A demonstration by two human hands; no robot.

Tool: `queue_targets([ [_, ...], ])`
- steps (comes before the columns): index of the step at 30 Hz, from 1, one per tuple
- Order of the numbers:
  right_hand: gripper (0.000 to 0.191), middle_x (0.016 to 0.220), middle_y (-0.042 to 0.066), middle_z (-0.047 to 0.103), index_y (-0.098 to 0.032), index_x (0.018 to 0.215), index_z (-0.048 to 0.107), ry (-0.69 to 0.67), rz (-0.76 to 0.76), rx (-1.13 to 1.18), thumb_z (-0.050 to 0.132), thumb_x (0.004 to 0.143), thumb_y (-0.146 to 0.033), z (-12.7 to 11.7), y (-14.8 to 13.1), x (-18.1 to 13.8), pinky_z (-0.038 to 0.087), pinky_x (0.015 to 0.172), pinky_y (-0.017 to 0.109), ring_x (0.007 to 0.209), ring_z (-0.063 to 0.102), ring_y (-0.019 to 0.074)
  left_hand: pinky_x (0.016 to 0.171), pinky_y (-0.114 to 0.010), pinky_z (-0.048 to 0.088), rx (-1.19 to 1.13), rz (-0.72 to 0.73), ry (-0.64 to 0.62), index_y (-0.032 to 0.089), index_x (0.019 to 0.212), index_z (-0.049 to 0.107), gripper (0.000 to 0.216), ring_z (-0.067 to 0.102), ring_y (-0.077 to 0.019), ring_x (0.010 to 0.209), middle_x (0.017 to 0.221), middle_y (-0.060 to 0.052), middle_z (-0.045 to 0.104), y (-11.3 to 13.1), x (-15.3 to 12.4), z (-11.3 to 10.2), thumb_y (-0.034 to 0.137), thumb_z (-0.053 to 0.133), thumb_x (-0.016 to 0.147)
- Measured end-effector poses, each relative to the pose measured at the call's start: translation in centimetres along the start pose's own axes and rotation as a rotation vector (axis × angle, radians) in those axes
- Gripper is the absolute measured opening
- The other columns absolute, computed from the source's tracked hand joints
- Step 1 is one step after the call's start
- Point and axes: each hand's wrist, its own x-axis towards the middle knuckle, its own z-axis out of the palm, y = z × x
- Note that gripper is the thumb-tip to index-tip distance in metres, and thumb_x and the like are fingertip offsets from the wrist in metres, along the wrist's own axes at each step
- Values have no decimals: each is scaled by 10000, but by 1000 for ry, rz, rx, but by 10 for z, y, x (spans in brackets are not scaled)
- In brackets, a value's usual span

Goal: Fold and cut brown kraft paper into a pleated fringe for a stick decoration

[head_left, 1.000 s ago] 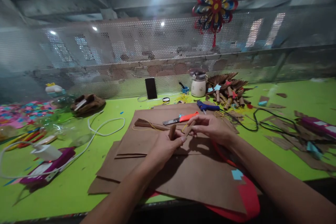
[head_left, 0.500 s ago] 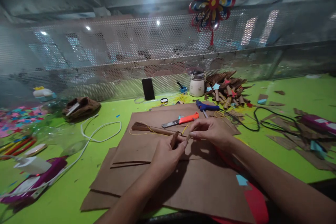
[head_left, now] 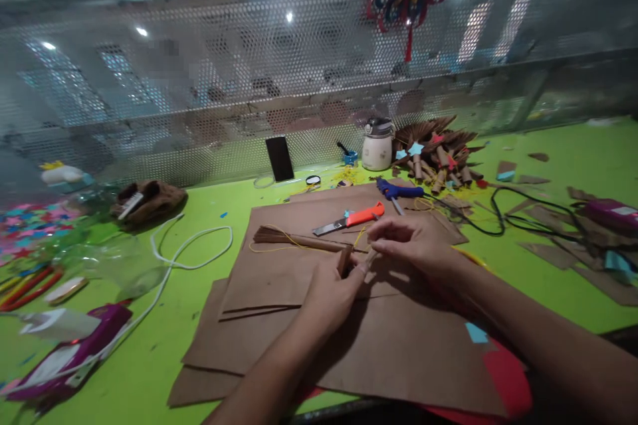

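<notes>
head view: left hand (head_left: 331, 292) and right hand (head_left: 416, 242) pinch 1 paper roll (head_left: 345, 260) near 1 orange cutter (head_left: 356, 218).

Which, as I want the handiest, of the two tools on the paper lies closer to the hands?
The orange-handled knife, beyond the right hand; the blue glue gun lies farther back.

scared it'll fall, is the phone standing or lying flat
Standing: the phone rests on its short edge at the mesh wall, slightly tilted.

Cardboard roll (head_left: 343, 260) sits between left hand (head_left: 331, 289) and right hand (head_left: 416, 242), above cardboard sheets (head_left: 309, 345) on the table (head_left: 149, 372). Behind the hands, utility knife (head_left: 349, 220) lies on the sheets, glue gun (head_left: 396, 190) right of it; jar (head_left: 377, 145) stands behind, phone (head_left: 279, 158) further left.
</notes>
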Motion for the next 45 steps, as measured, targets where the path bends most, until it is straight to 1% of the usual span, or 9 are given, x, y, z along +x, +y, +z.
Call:
queue_targets([
  [3, 384, 893, 45, 648, -179, 1027, 637, -78, -11, -16, 758, 679, -286, 7, 5, -2, 512, 643, 281, 729, 613, 151, 633, -239, 385, -9, 44, -17, 166, 745, 564, 165, 493, -142, 661, 689, -8, 559, -5, 2, 0, 322, 566, 800],
  [5, 414, 838, 30, 646, -177, 1063, 629, -96, -5, -71, 754, 682, -283, 10, 6, -4, 504, 634, 267, 714, 611, 146, 645, -241, 393, 22, 69, -19, 165, 757, 568, 154, 502, -143, 681, 727, -17, 577, -6, 2, 1, 311, 558, 806],
  [10, 273, 687, 27, 646, -142, 845, 681, -108, -8, -114, 727, 699, -368, 6, 2, -3, 464, 538, 240, 586, 586, 126, 520, -219, 336, 24, 38, -101, 161, 817, 584, 204, 413, -96, 507, 572, 30, 497, 3, -1, 3, 364, 562, 818],
  [14, 300, 583, -4, 616, -127, 858, 670, -97, -8, -77, 736, 685, -364, -8, -8, 0, 435, 482, 232, 501, 568, 113, 447, -204, 260, -25, -5, -95, 160, 766, 545, 275, 330, -63, 412, 463, 67, 427, 13, -2, 2, 425, 621, 767],
  [21, 334, 519, -26, 584, -115, 868, 671, -71, -23, -39, 748, 661, -366, -29, -12, 8, 381, 413, 205, 431, 520, 85, 417, -188, 224, -61, -71, -89, 155, 794, 529, 301, 349, -61, 402, 458, 57, 471, 13, 1, 1, 422, 653, 733],
  [31, 280, 490, -37, 547, -158, 740, 641, -1, -30, -13, 693, 690, -428, -21, -1, 11, 331, 396, 201, 408, 472, 78, 370, -162, 155, -163, -116, 12, 161, 795, 500, 304, 338, -46, 366, 488, 52, 511, 6, 6, -13, 391, 671, 699],
  [36, 310, 629, 0, 589, -181, 732, 649, -51, -79, -17, 605, 779, -484, -16, -5, 7, 404, 490, 230, 537, 528, 105, 358, -165, 101, -282, -133, 6, 164, 773, 485, 237, 273, -32, 336, 463, 64, 489, 7, 7, -20, 331, 641, 712],
  [41, 318, 686, 0, 601, -158, 934, 678, -137, -83, 24, 665, 761, -424, -16, -10, 1, 445, 584, 258, 598, 538, 112, 359, -178, 131, -391, -175, -78, 145, 708, 511, 175, 230, -23, 317, 431, 63, 451, 7, 7, -20, 289, 610, 723],
  [45, 303, 686, -5, 599, -149, 896, 666, -125, -35, 129, 707, 729, -399, -16, -4, 1, 449, 595, 253, 602, 546, 101, 352, -179, 116, -428, -160, -66, 118, 803, 582, 295, 268, -24, 319, 471, 35, 513, 8, 7, -19, 413, 580, 784],
])
